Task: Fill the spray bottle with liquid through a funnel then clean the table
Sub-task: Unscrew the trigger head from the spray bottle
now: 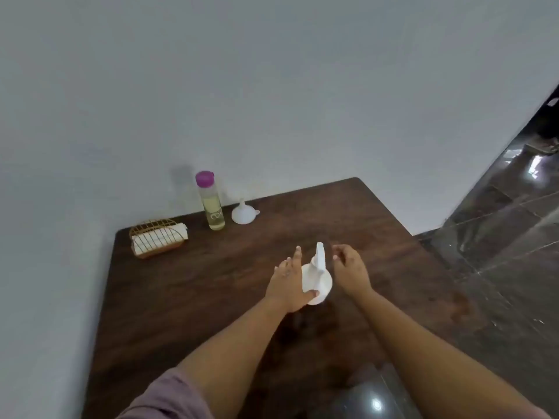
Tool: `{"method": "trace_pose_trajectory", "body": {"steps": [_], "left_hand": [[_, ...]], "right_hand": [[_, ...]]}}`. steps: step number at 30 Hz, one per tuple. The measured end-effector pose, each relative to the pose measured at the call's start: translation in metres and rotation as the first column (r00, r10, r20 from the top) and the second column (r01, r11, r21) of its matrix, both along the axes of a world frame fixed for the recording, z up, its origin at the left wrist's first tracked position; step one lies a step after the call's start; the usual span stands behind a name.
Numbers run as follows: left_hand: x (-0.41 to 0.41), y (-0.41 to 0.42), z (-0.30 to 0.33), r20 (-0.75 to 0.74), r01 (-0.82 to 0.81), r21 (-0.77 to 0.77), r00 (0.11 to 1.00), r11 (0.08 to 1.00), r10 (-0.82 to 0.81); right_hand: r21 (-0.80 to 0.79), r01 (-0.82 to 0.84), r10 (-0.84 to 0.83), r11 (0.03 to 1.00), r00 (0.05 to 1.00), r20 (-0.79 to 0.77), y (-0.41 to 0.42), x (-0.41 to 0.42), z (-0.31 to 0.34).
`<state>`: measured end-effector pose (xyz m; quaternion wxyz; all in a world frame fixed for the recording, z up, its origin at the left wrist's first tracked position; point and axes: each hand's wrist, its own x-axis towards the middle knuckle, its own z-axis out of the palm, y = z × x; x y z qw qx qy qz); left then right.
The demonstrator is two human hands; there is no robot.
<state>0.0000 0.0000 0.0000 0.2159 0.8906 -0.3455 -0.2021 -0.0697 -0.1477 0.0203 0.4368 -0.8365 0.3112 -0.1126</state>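
A white spray bottle (pixel 319 278) stands upright in the middle of the dark wooden table (pixel 230 297). My left hand (pixel 289 282) rests against the bottle's left side, thumb touching its base and fingers spread. My right hand (pixel 349 269) hovers just right of the spray head with fingers loosely curled and a small gap between them and the head. A white funnel (pixel 244 212) lies mouth-down near the back edge. Beside it stands a clear bottle of yellowish liquid (pixel 211 204) with a purple cap.
A gold wire basket (pixel 155 238) holding a folded white cloth sits at the table's back left corner. A pale wall runs behind and along the left. Dark glossy floor tiles (pixel 499 237) lie beyond the table's right edge.
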Motion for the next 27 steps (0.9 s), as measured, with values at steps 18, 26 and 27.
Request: {"method": "trace_pose_trajectory", "body": {"steps": [18, 26, 27], "left_hand": [[-0.023, -0.024, -0.022, -0.12, -0.272, -0.336, 0.962, 0.902, 0.246], [-0.026, -0.027, -0.029, -0.137, -0.372, -0.223, 0.927, 0.901, 0.349], [-0.025, -0.027, -0.031, -0.136, -0.379, -0.216, 0.924, 0.9, 0.357]], "right_hand": [[-0.037, -0.143, 0.148, 0.989, 0.953, 0.263, -0.001, -0.002, -0.017], [-0.02, -0.223, 0.22, 0.975, 0.942, 0.254, -0.012, 0.003, -0.022], [-0.015, -0.25, 0.245, 0.968, 0.936, 0.251, -0.013, 0.003, -0.022]]}}
